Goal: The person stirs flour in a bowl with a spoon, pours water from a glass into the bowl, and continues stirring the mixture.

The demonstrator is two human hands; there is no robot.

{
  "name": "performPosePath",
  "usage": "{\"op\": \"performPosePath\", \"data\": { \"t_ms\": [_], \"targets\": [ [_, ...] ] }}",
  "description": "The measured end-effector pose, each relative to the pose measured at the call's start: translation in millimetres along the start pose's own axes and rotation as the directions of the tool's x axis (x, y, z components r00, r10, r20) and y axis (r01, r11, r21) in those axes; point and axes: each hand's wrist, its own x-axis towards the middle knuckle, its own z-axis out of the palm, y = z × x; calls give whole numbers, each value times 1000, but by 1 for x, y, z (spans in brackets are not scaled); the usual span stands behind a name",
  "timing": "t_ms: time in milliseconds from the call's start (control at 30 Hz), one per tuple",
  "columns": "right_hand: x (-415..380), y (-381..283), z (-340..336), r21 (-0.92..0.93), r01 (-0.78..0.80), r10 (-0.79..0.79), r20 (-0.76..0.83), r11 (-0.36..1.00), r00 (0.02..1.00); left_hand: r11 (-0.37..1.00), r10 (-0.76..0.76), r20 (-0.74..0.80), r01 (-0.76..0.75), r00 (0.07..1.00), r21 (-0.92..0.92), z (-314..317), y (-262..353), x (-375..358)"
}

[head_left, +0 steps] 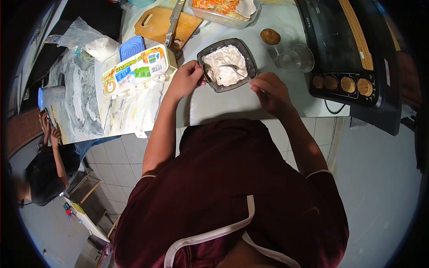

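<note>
A dark square bowl (pixel 217 88) with white flour (pixel 228 57) in it stands on the counter in front of me. My left hand (pixel 189 79) is closed on the bowl's left rim. In my right hand (pixel 270 92), at the bowl's right side, is the handle of a metal spoon (pixel 235 71). The spoon's head is partly sunk in the flour, so its full shape is hidden.
Left of the bowl lie a seasoning set box (pixel 134 71), a blue lid (pixel 132 48) and a cutting board (pixel 149 27) with a knife (pixel 173 24). A potato (pixel 270 36), a clear glass (pixel 298 59) and a black oven (pixel 344 53) are rightward. A container of shredded vegetables (pixel 225 18) stands behind. Another person (pixel 51 169) sits far left.
</note>
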Motion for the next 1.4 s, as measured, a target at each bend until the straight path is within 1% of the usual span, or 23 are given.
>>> {"op": "performPosePath", "data": {
  "t_ms": [133, 200, 333, 433, 500, 533, 667, 733, 767, 800, 833, 867, 933, 1033, 1067, 1133, 1167, 1200, 1233, 1267, 1333, 1367, 1400],
  "targets": [
    [-2, -6, 2, 95, -82, 87, -53, 992, 995, 999, -5, -13, 5, 1000, -43, 2, 0, -2],
    [-2, -9, 8, 117, -19, 24, -38, 993, 999, 999, -15, -8, 15, 1000, -41, 1, 0, -1],
    [-5, 0, 21, 82, 20, -18, -35, 996, 999, 1000, -2, -12, 2, 1000, -26, 1, 0, -2],
    [1, 4, 13, 30, -47, 49, -63, 998, 997, 1000, 5, -5, -5, 1000, -31, 1, 0, -1],
    [4, 6, -1, 13, -162, 162, -144, 987, 976, 1000, 8, -8, -8, 1000, -29, 1, -2, -1],
    [9, 3, -9, 21, -244, 244, -130, 970, 961, 1000, 8, -8, -8, 1000, -30, 1, -3, -1],
    [13, 17, -10, -24, -241, 233, -171, 970, 957, 999, -8, -7, 8, 1000, -38, 2, 0, -1],
    [10, 26, 0, -86, -128, 111, -182, 988, 977, 999, -22, -10, 22, 1000, -50, 2, 1, -2],
    [8, 29, 8, -86, -126, 109, -181, 988, 977, 998, -19, -11, 18, 1000, -60, 2, 1, -2],
    [4, 33, 17, 120, -280, 300, -214, 952, 930, 997, -17, -12, 16, 1000, -70, 2, 1, -2],
    [0, 36, 23, 323, -409, 485, -204, 854, 851, 997, -18, -15, 17, 1000, -71, 3, 0, -3],
    [-3, 40, 27, 323, -408, 483, -201, 854, 852, 997, -8, -22, 6, 1000, -83, 3, -1, -2],
    [-4, 43, 32, 433, -410, 548, -263, 803, 794, 996, 2, -33, -5, 999, -94, 3, -3, -2],
    [-8, 35, 26, 394, -456, 568, -240, 798, 787, 997, 20, -53, -23, 998, -67, 3, -3, 0],
    [-9, 30, 22, 393, -456, 567, -240, 799, 788, 999, 37, -94, -39, 995, -10, 3, -3, 1],
    [-11, 21, 12, 345, -429, 494, -126, 835, 860, 998, 56, -132, -50, 990, 47, 2, -2, 4],
    [-11, 19, 7, 344, -429, 494, -127, 835, 860, 967, 146, -181, -102, 973, 233, 0, -1, 7],
    [-10, 17, 1, 266, -345, 389, -134, 900, 912, 900, 243, -211, -139, 947, 412, -1, 4, 8],
    [-10, 16, -2, 186, -253, 279, -131, 949, 951, 900, 244, -208, -141, 947, 412, -2, 9, 9],
    [-8, 17, -4, 184, -255, 280, -133, 949, 951, 882, 249, -227, -124, 942, 454, -3, 14, 10],
    [-3, 21, -4, 34, -187, 190, -185, 982, 964, 855, 266, -265, -100, 927, 509, -3, 24, 11],
    [-1, 22, -5, 33, -187, 190, -186, 982, 964, 855, 267, -264, -101, 927, 509, -1, 23, 13],
    [2, 23, -4, -59, -119, 107, -177, 991, 978, 854, 293, -290, -113, 911, 508, 1, 22, 15]
  ]
}}
